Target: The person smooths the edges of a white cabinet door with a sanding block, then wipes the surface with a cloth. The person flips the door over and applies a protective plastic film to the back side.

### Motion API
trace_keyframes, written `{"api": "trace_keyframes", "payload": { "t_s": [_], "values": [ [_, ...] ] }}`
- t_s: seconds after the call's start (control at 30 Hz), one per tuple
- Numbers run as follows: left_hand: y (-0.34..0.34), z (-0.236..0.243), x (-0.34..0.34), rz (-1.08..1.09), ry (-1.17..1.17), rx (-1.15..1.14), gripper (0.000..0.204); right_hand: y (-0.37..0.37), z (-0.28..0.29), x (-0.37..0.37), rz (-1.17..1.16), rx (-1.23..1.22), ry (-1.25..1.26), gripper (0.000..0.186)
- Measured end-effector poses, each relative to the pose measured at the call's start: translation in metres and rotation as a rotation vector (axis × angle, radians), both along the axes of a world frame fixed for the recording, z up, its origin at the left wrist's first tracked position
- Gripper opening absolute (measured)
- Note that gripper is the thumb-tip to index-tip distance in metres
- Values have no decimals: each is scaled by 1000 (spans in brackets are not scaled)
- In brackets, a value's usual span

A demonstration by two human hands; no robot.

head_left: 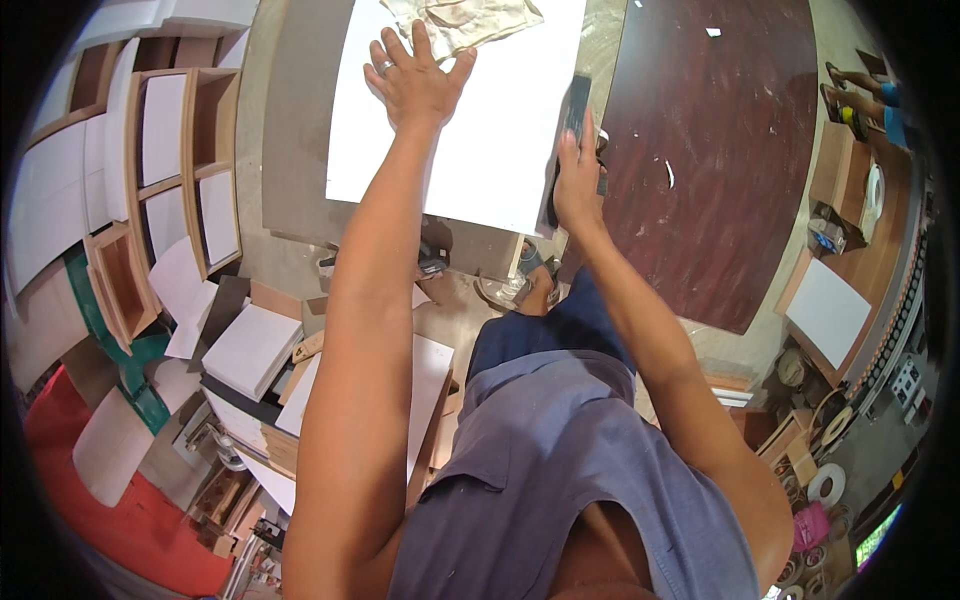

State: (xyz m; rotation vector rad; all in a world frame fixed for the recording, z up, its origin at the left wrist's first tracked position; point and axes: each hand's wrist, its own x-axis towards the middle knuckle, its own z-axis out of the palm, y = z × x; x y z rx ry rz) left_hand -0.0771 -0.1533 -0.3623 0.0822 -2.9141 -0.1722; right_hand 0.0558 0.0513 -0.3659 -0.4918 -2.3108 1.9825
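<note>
Your grey-blue shirt [520, 455] and dark blue trousers [550, 330] lay nearest, with a stack of white boards [252, 345] beyond your left forearm. Your right hand [578, 185] was closed around a long dark tool [578, 100], held along the right edge of a large white panel [480, 140]; its exact kind could not be told, since your fingers covered much of it. The panel lay flat on a grey-brown table [295, 150], which showed past the panel's left and near edges. Your left hand [415, 88] was empty-palmed and spread flat, palm down on the panel, a ring on one finger, its fingertips at the near edge of a crumpled cream cloth [470, 22]. That cloth lay on the panel's far part, cut off by the top of the view.

To your right, apart from the table, was a wide dark red panel [710, 180] with a curled white scrap [670, 175] on it. To your left stood a wooden shelf unit [188, 165] with white panels. Farther off at the right, another person's legs [860, 95] showed.
</note>
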Motion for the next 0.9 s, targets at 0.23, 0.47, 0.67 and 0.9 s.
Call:
{"api": "trace_keyframes", "payload": {
  "t_s": [0.23,0.47,0.67,0.9],
  "values": [
    [1,2,-1,2,-23,-21,91,6,22,-37,41,-21,-75,63],
    [3,11,1,43,-129,-28,91,8,15,-62,-6,200,107,65],
    [4,10,1,0,-76,-10,89,21,9,-106,-15,167,97,64],
    [5,8,-1,0,-61,-40,89,22,2,-113,11,149,3,67]
  ]
}}
